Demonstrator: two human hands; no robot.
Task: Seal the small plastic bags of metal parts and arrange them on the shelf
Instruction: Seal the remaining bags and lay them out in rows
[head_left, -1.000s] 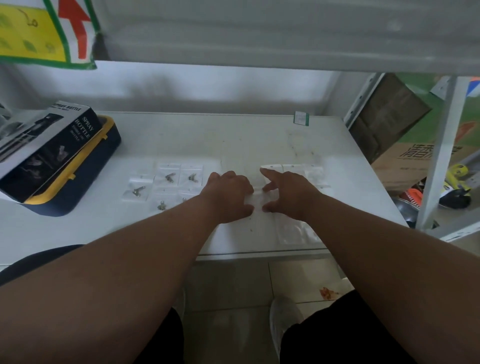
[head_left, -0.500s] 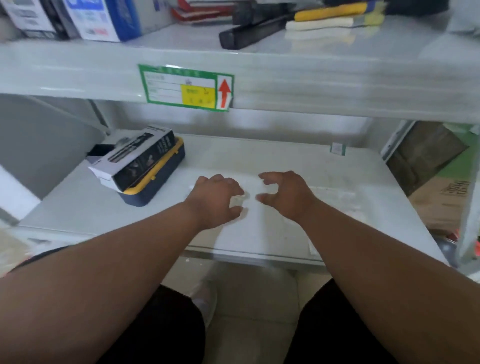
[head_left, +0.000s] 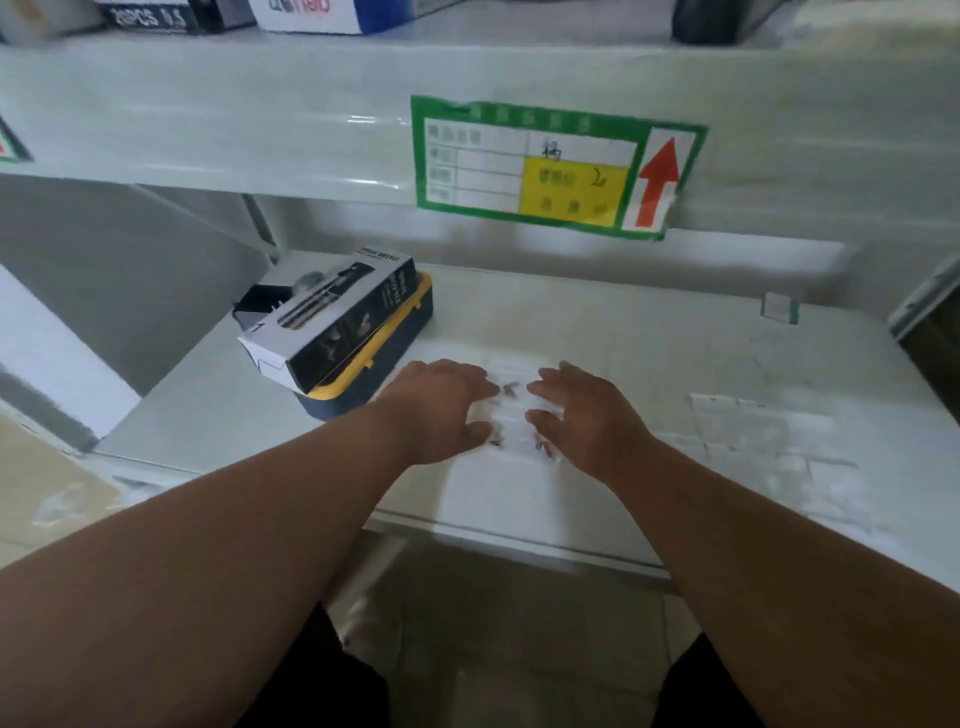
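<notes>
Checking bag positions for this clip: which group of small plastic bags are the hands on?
The bags with metal parts between both hands, left hand and right hand; the group to the right lies untouched.

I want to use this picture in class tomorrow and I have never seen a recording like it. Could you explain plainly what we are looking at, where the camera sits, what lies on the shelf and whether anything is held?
There is no machine here: a person works with two bare hands. The one picture comes from a camera worn on the head, looking forward and down, so both forearms reach in from below. The left hand and right hand lie on the white shelf, fingers spread loosely over small clear plastic bags with dark metal parts inside. The picture is blurred, so I cannot tell whether either hand has a grip on a bag. More clear bags lie flat to the right. To the left, a black-and-white printed box rests on a navy case with a yellow rim. A green-bordered label with a red arrow is stuck on the shelf edge above.
</notes>
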